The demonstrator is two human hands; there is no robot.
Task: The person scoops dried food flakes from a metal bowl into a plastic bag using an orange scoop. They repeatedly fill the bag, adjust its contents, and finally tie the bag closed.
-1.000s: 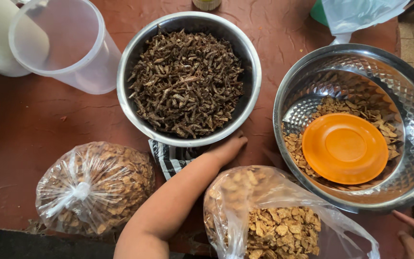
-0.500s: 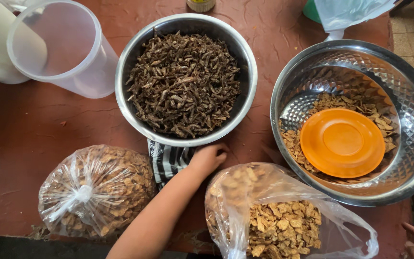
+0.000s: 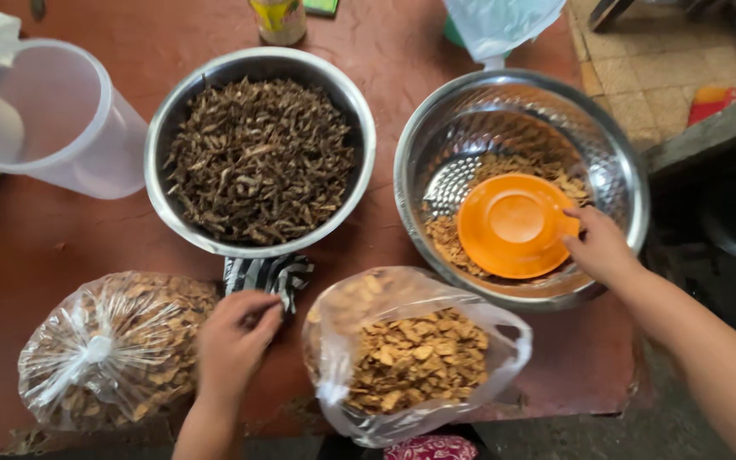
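My left hand rests on the red table, fingers curled onto a black-and-white striped cloth that lies under a steel bowl full of dark dried pieces. My right hand reaches into a second steel bowl and grips the rim of an orange plastic dish lying on tan chips. An open clear bag of tan chips lies between my hands. A tied clear bag of chips sits left of my left hand.
A clear plastic jug stands at the far left, with a white container behind it. A small jar and a clear bag are at the far edge. Right of the table edge is a tiled floor.
My left hand has drawn back from the bowl's rim onto the striped cloth. My right hand has come in from the lower right and taken hold of the orange dish. The view shifted right.
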